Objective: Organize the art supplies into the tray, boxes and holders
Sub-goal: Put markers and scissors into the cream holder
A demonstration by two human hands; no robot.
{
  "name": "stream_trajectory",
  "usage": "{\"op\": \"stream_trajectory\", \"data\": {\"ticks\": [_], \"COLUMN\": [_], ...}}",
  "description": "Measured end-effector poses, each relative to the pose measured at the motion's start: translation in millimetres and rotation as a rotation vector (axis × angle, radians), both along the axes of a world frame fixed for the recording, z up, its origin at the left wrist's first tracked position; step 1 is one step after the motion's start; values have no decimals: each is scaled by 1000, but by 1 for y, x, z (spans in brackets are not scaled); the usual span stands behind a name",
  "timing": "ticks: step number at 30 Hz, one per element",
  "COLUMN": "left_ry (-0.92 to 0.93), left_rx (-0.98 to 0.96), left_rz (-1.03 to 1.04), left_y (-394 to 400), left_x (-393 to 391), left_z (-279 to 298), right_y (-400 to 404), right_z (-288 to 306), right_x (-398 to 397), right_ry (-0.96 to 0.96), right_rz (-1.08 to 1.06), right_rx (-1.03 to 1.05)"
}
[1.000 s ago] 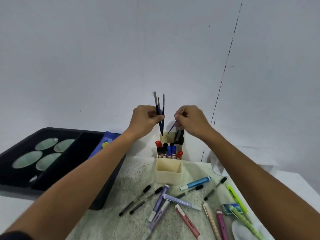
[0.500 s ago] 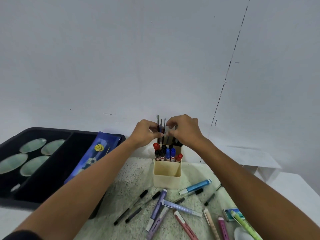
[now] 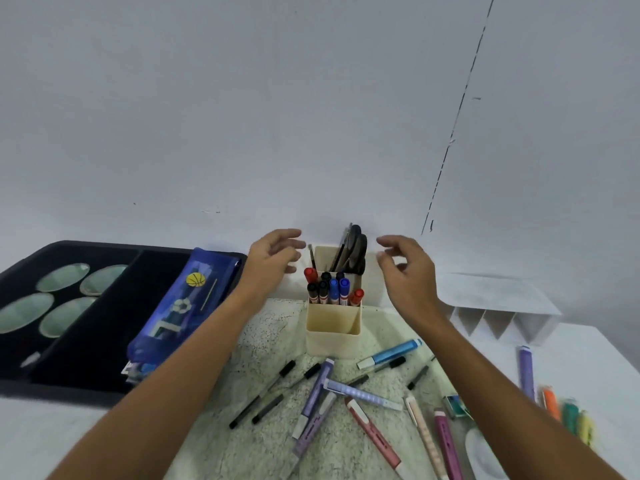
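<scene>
At the left edge of the frame sits a black tray (image 3: 104, 386), its far-left part cut off; four pale green oval dishes (image 3: 62, 277) lie in its left compartment. A blue pencil case (image 3: 180, 306) leans over the tray's right rim, its lower end blurred. Just right of it, the left hand (image 3: 273, 252) hovers with fingers spread and loosely bent, holding nothing, near but apart from the cream holder (image 3: 333, 327) at centre frame. The holder's front compartment holds upright markers (image 3: 332, 289) with red, black and blue caps; the rear one holds thin brushes (image 3: 311, 256) and dark scissors (image 3: 356, 251), their lower parts hidden. The right hand (image 3: 407, 268) hangs open on the holder's other side, fingers relaxed, touching nothing. Below, loose pens (image 3: 263, 393) and purple, pink and blue markers lie scattered on the speckled mat (image 3: 270, 337). A white divided box (image 3: 498, 306) stands at right; the highlighters (image 3: 568, 414) at lower right are blurred.
</scene>
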State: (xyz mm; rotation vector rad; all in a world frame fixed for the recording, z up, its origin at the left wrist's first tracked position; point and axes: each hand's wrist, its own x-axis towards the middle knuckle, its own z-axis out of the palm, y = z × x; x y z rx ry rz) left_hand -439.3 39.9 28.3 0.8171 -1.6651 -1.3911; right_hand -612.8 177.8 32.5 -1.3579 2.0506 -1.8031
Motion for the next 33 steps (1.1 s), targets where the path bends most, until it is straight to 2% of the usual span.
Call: {"op": "stream_trajectory", "data": {"ticks": [3, 8, 12, 19, 23, 27, 29, 31, 33], "left_ry": [37, -54, -108, -221, -348, -528, -650, -871, -1008], "left_rx": [61, 56, 37, -4, -110, -340, -482, -538, -604], "left_rz": [-4, -67, -185, -60, -12, 140, 65, -77, -138], "left_y": [26, 58, 70, 60, 58, 75, 86, 97, 103], "left_x": [6, 10, 8, 3, 9, 32, 50, 65, 72], "left_z": [-31, -73, -87, -100, -109, -117, -127, -139, -150], "right_y": [13, 25, 25, 23, 27, 52, 71, 90, 104], "right_z": [-34, -66, -75, -91, -94, -99, -105, -118, -136], "right_x": [3, 24, 33, 36, 36, 43, 47, 52, 60], "right_ry": [-136, -317, -304, -249, -162, 138, 265, 411, 568], "right_rz": [13, 223, 317, 199, 144, 35, 76, 120, 159], "right_rx": [111, 373, 397, 373, 457, 463, 437, 449, 472]}}
